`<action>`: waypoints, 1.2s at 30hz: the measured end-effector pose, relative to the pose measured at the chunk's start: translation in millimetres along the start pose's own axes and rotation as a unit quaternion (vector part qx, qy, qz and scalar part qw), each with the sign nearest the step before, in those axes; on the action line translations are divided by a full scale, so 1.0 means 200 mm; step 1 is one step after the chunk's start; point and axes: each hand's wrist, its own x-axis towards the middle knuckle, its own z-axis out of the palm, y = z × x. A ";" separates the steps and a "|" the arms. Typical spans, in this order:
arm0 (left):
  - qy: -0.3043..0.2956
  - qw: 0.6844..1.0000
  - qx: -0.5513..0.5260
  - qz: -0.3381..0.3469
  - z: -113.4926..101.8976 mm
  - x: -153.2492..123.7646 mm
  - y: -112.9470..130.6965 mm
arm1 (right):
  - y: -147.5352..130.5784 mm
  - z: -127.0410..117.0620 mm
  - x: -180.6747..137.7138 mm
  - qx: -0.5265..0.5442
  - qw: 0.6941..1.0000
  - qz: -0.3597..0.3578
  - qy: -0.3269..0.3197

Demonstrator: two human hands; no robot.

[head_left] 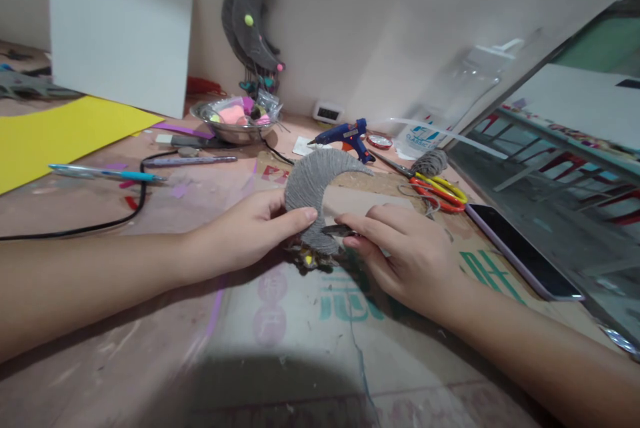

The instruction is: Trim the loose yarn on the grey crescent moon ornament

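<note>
A crescent moon wrapped in grey yarn (306,178) stands upright over the cardboard, its upper tip pointing right. My left hand (267,221) grips its lower left edge, thumb across the front and the other fingers hidden behind. At the crescent's lower end is a dark, ragged decoration with a yellow spot (309,259). My right hand (407,245) pinches a small dark pointed tool (337,231), whose tip lies against the crescent's inner lower edge. Most of that tool is covered by my fingers, so I cannot tell its kind.
Behind the crescent lies a blue glue gun (353,138). Scissors (435,189), grey yarn (430,161) and a phone (523,251) are at right. A metal bowl (235,131), a pen (107,173), a black cord (143,198) and yellow sheet (65,135) are at left.
</note>
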 end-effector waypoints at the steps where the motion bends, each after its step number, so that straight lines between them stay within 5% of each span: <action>1: -0.003 1.000 -0.007 -0.002 0.00 0.00 0.00 | 0.00 0.00 0.00 0.000 1.000 -0.001 -0.001; 36: -0.013 0.999 0.031 0.015 -0.01 0.01 0.00 | 0.01 0.03 -0.01 0.102 0.995 0.021 -0.008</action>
